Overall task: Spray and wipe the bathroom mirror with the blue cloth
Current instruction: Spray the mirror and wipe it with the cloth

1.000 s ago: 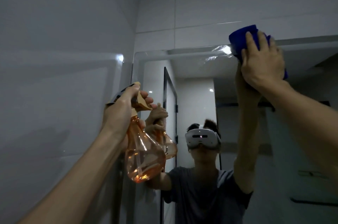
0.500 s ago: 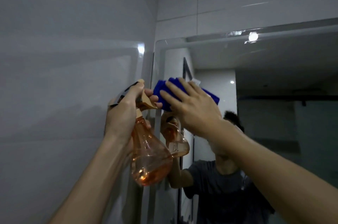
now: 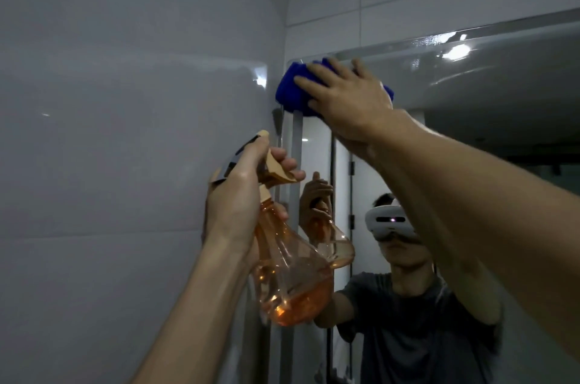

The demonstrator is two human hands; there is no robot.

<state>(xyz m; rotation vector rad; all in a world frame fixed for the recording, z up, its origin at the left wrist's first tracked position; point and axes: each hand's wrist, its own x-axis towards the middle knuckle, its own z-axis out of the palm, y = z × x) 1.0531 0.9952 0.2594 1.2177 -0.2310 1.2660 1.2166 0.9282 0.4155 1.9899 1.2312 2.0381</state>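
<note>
Pressing the blue cloth [image 3: 292,91] flat to the mirror [image 3: 470,94] at its top left corner, the right hand [image 3: 348,101] has fingers spread straight over it, likely to cover more glass per pass. Left hand [image 3: 238,195] is wrapped round the orange spray bottle [image 3: 292,277], fingers curled on the trigger, held low beside the tiled wall [image 3: 125,132], probably kept ready and out of the wiping path.
</note>
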